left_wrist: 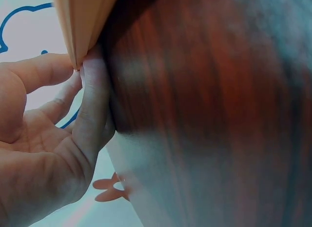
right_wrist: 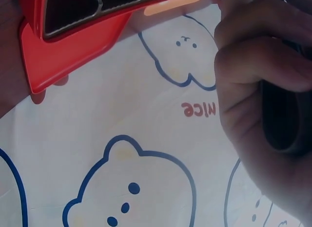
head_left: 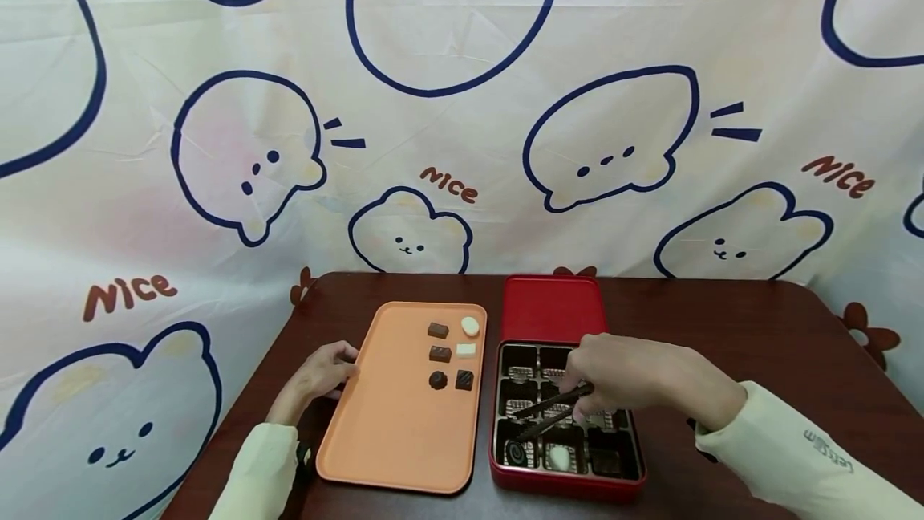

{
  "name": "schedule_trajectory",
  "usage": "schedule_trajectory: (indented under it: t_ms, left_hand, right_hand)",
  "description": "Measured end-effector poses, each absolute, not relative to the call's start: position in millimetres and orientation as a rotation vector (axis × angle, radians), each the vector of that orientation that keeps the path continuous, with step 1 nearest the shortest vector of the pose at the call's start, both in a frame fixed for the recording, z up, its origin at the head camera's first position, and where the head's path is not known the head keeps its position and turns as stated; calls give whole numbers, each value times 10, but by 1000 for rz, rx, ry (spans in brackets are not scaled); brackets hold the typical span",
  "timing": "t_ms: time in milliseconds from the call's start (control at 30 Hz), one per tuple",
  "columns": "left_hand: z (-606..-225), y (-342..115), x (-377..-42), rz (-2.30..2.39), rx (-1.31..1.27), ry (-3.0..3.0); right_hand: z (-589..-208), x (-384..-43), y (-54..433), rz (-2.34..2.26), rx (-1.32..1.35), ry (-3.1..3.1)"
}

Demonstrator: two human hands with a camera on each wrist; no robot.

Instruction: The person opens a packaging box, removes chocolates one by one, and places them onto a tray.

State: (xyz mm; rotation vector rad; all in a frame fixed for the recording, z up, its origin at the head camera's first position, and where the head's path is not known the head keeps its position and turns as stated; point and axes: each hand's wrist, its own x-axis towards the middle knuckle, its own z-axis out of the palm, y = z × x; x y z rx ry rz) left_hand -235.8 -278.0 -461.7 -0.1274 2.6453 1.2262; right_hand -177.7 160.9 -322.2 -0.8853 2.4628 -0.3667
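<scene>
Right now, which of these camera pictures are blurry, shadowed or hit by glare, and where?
Head view: evenly lit, with the orange tray and red box reasonably clear; left wrist view: the tabletop is blurred, with pale glare at upper right and below; right wrist view: dim, the right hand shadowed, the dark tongs losing detail.

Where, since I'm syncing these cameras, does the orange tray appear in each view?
Head: orange tray low, just left of the red box.
Left wrist: its edge, top left, held by the left hand.
Right wrist: a sliver, top, just right of centre.
Shared landmark: cartoon-print backdrop.
</scene>
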Motion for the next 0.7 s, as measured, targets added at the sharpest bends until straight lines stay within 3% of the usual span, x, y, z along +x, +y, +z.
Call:
schedule_trajectory:
  t_ms: [333,700]
  left_hand:
    - [-4601,-2771,-2359,1205,-126,2657]
    - [-4605,-2781,-2348,1197,-139,2663]
  right_hand:
    - [-3310,-1705,1522,-301,-811,2482]
    - [-3355,-1614,1283,-16,-1001,2589]
